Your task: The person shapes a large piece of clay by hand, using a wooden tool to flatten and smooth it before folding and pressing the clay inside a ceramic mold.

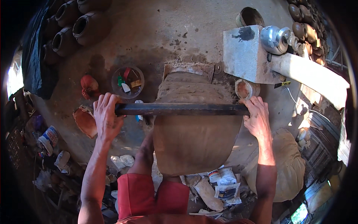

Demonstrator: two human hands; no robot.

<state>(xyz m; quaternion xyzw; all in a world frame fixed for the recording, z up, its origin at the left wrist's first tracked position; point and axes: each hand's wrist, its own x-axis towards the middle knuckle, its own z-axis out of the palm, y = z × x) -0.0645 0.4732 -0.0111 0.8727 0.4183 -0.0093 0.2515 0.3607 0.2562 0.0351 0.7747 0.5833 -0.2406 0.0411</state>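
A long dark bar (182,109) lies crosswise over a wide slab of brown clay (195,143). My left hand (107,116) is closed round the bar's left end, and my right hand (256,115) grips its right end. Below the bar the clay looks smooth and has a rounded near edge. Beyond it the clay (186,87) is rougher and ridged, reaching back to a board (195,68) with frayed fibres along its far edge. Whether the bar presses into the clay or only rests on it, I cannot tell.
Left of the clay are a clear round tub (138,91) of small tools, a red bundle (89,85) and a broken clay bowl (85,121). A pale block (244,56) carrying a metal pot (274,39) stands at the far right. Clay pots (92,28) crowd the far left.
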